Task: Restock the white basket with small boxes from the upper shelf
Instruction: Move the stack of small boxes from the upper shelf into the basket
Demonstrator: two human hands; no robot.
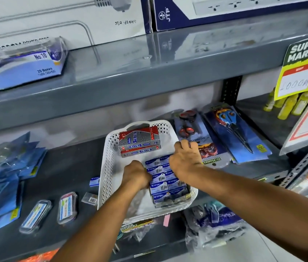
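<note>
Small blue boxes (165,178) lie in two neat rows in the white basket (109,167) on the grey lower shelf (70,167), both hands' grip pressed on them, left hand (136,174), right hand (185,159).

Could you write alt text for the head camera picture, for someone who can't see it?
Two bare hands, left and right, press on rows of small blue boxes inside a white basket on a grey store shelf. Red and silver boxes sit at the basket's far end; packaged scissors lie to its right.
</note>
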